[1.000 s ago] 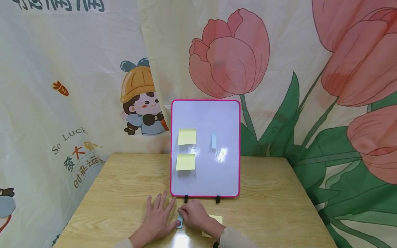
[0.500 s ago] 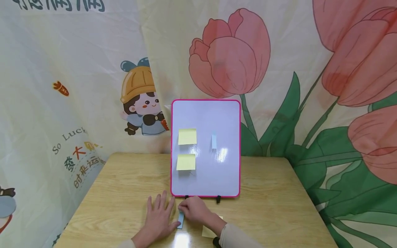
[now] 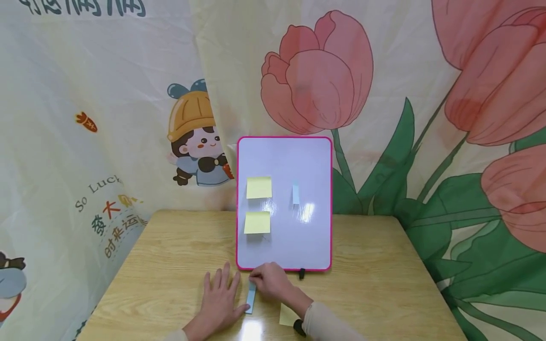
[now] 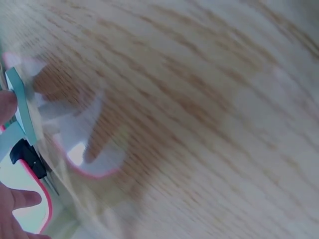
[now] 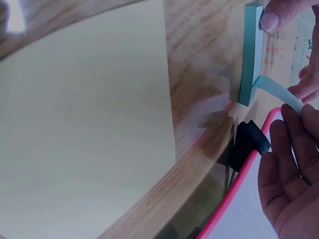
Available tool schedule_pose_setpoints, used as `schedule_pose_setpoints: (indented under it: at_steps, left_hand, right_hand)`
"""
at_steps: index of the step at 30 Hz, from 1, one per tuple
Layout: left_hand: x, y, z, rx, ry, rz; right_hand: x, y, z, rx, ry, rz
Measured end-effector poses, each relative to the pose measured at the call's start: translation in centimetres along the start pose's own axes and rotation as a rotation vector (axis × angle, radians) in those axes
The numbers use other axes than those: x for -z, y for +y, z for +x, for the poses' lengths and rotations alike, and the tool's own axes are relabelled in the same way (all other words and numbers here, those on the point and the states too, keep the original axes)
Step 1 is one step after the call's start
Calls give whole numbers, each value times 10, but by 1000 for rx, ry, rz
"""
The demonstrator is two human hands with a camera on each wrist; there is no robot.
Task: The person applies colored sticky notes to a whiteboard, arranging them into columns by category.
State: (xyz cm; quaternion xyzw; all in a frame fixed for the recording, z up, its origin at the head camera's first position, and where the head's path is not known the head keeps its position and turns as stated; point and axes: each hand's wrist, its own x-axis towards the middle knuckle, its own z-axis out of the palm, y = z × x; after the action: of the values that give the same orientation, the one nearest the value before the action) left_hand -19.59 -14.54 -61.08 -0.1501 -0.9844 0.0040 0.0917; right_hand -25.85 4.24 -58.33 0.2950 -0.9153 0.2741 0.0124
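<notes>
A narrow pad of blue sticky notes (image 3: 250, 304) lies on the table in front of the whiteboard. My left hand (image 3: 218, 299) rests on the table with spread fingers, its thumb (image 5: 270, 21) pressing the near end of the pad (image 5: 250, 52). At the far end, my right hand (image 3: 273, 283) pinches the top blue strip (image 5: 277, 90) between thumb and finger. The strip curls up off the pad and is still joined to it in the right wrist view. In the left wrist view the blue pad (image 4: 22, 102) sits at the left edge, beside the thumb.
A pink-edged whiteboard (image 3: 285, 158) stands at the back, bearing yellow sticky notes (image 3: 259, 188) and a blue strip (image 3: 295, 194). A black foot (image 3: 302, 273) shows under it. Yellow paper (image 3: 288, 316) lies partly beneath my right forearm. Behind hangs a printed cloth (image 3: 384, 71).
My right hand has moved slightly away toward the whiteboard, drawing the end of the blue strip with it. More blue shows between the hands. My left hand stays in place.
</notes>
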Motion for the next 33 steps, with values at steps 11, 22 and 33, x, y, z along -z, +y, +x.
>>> schedule_pose_setpoints:
  at_steps: [11, 22, 33]
  left_hand:
    - [-2, -1, 4, 1, -36, 15]
    - [2, 2, 2, -9, -66, 2]
    - [3, 3, 2, -14, -97, 8]
  right_hand:
    - [8, 2, 7, -12, 42, -28]
    - [8, 5, 8, -35, 69, -1]
    - [12, 9, 10, -57, 115, 19]
